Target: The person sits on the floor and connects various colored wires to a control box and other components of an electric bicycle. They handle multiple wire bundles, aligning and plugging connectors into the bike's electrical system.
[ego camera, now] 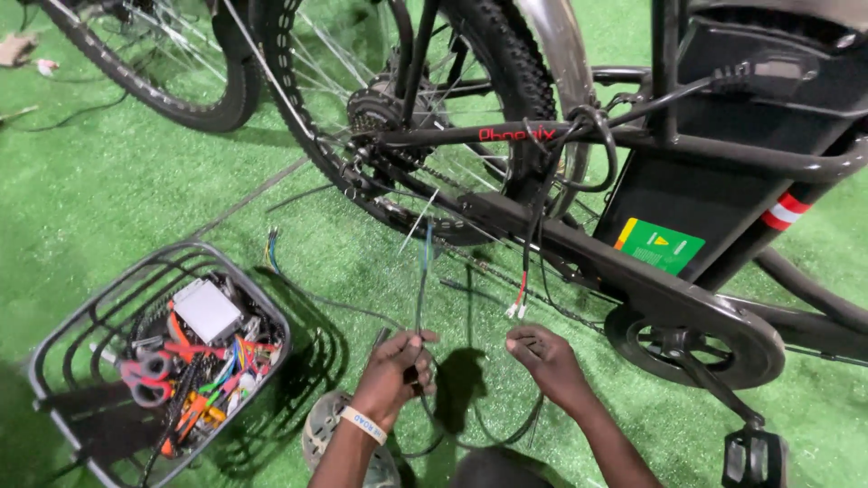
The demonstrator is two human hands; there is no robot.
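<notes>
Cut off at the top edge the bicycle (579,136), its green-and-yellow rectangular label (659,245) on the black frame box, below it left hand (395,368) clenched around a thin black cable (422,289), right hand (542,354) pinching another strand, contents unclear.

Open green turf (117,194) lay left of the rear wheel (425,117), while below it the wire basket (86,316), dangling cables (524,271) and the chain guard (633,280) with pedal (752,456) hemmed in the narrow gap.
</notes>
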